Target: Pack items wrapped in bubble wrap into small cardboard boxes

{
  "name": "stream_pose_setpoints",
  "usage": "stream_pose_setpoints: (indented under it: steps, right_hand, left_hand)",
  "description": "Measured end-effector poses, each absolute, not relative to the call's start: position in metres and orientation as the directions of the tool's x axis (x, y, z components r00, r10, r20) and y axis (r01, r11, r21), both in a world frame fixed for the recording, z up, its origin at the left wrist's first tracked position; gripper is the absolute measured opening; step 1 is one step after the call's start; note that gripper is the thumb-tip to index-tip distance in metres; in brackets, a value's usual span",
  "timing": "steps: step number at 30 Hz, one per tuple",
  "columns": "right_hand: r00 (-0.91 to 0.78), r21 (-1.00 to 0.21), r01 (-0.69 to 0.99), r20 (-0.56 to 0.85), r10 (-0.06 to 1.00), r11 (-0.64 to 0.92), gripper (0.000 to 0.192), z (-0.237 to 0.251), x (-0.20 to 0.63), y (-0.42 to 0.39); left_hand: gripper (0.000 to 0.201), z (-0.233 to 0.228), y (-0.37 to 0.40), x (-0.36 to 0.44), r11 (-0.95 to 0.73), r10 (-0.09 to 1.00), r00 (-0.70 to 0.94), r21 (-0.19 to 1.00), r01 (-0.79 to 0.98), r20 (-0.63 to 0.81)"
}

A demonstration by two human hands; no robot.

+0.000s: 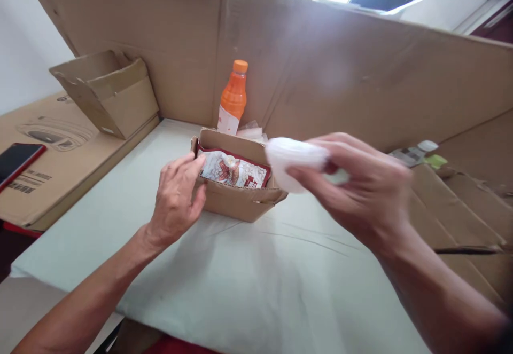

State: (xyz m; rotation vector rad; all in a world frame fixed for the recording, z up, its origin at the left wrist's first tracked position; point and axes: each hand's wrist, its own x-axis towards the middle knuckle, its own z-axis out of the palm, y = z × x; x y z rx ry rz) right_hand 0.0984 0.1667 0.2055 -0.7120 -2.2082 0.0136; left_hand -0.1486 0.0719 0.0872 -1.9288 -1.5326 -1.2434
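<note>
Right hand (360, 188) is up over the white-covered counter (248, 279), fingers curled around a small, soft-looking white object (294, 162), blurred, so what it is exactly can't be told. That white object sits at the fingertips, just right of and slightly above the far right corner of the small, shallow brown cardboard box (236, 196) in the middle of the counter.

Left hand (176, 199) is on the box's left end, fingers loosely bent against the near left wall, thumb at the rim; it presses on the cardboard rather than closing around anything. Inside the box lies a red and white printed foil packet (234, 171), flat, filling most of it, right between the two hands.

Just beyond the box stands an orange plastic drink bottle with an orange cap and white label (233, 97), upright against the tall brown cardboard wall (340, 76) at the back. Far left, an open, empty-looking cardboard carton (108, 92) is tilted on a flat printed carton, and a dark phone with a red edge (18, 162) lies at the left edge. To the right, flattened cardboard (460, 215).
</note>
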Motion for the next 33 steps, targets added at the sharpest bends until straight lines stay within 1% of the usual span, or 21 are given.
stream_pose_setpoints:
  steps: [1,2,4,7,8,10,12,13,14,15,17,18,20,21,23,24,25,27,29,31,33]
  right_hand:
    - [-0.614,-0.193,0.482,0.621,0.487,0.854,0.009,0.206,0.078,0.181]
    - [-0.703,-0.152,0.486,0.517,0.488,0.861,0.012,0.202,0.059,0.194]
    - [-0.821,-0.053,0.507,0.273,0.501,0.86,0.015,0.189,0.024,0.215]
    - [-0.85,0.072,0.523,-0.032,0.526,0.849,0.012,0.167,-0.015,0.228]
    - [-0.843,0.086,0.518,-0.116,0.525,0.851,0.01,0.163,-0.025,0.228]
    - [-0.825,0.075,0.498,-0.268,0.498,0.864,0.009,0.158,-0.039,0.226]
    - [-0.808,0.038,0.485,-0.364,0.464,0.874,0.013,0.159,-0.046,0.225]
    - [-0.808,0.012,0.484,-0.376,0.453,0.875,0.014,0.162,-0.046,0.226]
    - [-0.819,-0.02,0.49,-0.353,0.453,0.871,0.016,0.167,-0.041,0.228]
    - [-0.833,-0.058,0.505,-0.292,0.469,0.861,0.019,0.172,-0.033,0.23]
    - [-0.836,-0.167,0.548,-0.09,0.541,0.819,0.022,0.184,-0.003,0.232]
    - [-0.802,-0.227,0.576,0.028,0.597,0.785,0.023,0.189,0.019,0.231]
    - [-0.655,-0.34,0.637,0.233,0.718,0.692,0.022,0.189,0.07,0.224]
    - [-0.56,-0.391,0.659,0.315,0.766,0.642,0.021,0.183,0.096,0.218]
    - [-0.374,-0.486,0.688,0.398,0.838,0.538,0.022,0.158,0.14,0.201]
    - [-0.306,-0.547,0.679,0.395,0.866,0.489,0.024,0.139,0.154,0.192]
    - [-0.291,-0.598,0.661,0.353,0.889,0.454,0.026,0.118,0.162,0.183]
    - [-0.37,-0.689,0.588,0.237,0.898,0.424,0.037,0.077,0.156,0.167]
    - [-0.44,-0.758,0.516,0.164,0.883,0.398,0.048,0.047,0.132,0.159]
    - [-0.421,-0.807,0.476,0.139,0.896,0.35,0.05,0.036,0.111,0.16]
    - [-0.358,-0.836,0.455,0.142,0.923,0.306,0.047,0.037,0.108,0.162]
  left_hand:
    - [0.071,0.085,0.075,-0.152,-0.335,0.586,0.015,0.225,0.915,0.81]
    - [0.07,0.081,0.075,-0.153,-0.344,0.588,0.015,0.234,0.909,0.809]
    - [0.072,0.074,0.071,-0.153,-0.368,0.581,0.012,0.249,0.896,0.814]
    - [0.074,0.068,0.064,-0.153,-0.397,0.581,0.02,0.262,0.879,0.814]
    - [0.073,0.068,0.063,-0.154,-0.405,0.582,0.026,0.262,0.876,0.812]
    - [0.072,0.07,0.065,-0.155,-0.415,0.578,0.034,0.258,0.872,0.815]
    - [0.07,0.072,0.069,-0.156,-0.422,0.57,0.039,0.253,0.871,0.82]
    - [0.07,0.073,0.07,-0.157,-0.422,0.566,0.036,0.251,0.871,0.824]
    - [0.07,0.074,0.071,-0.157,-0.417,0.562,0.029,0.253,0.873,0.827]
    - [0.072,0.074,0.071,-0.157,-0.405,0.556,0.01,0.261,0.876,0.831]
    - [0.077,0.071,0.067,-0.159,-0.357,0.553,-0.081,0.325,0.876,0.829]
    - [0.079,0.068,0.064,-0.161,-0.326,0.563,-0.151,0.387,0.862,0.813]
    - [0.079,0.057,0.054,-0.167,-0.262,0.619,-0.313,0.566,0.782,0.72]
    - [0.076,0.049,0.049,-0.171,-0.222,0.668,-0.388,0.667,0.711,0.635]
    - [0.07,0.032,0.04,-0.178,-0.131,0.762,-0.479,0.828,0.545,0.436]
    - [0.069,0.023,0.038,-0.181,-0.087,0.795,-0.498,0.878,0.47,0.346]
    - [0.07,0.016,0.037,-0.183,-0.055,0.818,-0.505,0.91,0.41,0.277]
    - [0.072,0.006,0.043,-0.184,-0.032,0.854,-0.484,0.948,0.315,0.19]
    - [0.072,0.006,0.057,-0.18,-0.022,0.888,-0.443,0.973,0.232,0.126]
    - [0.07,0.012,0.073,-0.17,-0.006,0.899,-0.43,0.983,0.185,0.086]
    - [0.069,0.02,0.085,-0.152,-0.012,0.886,-0.454,0.983,0.185,0.096]
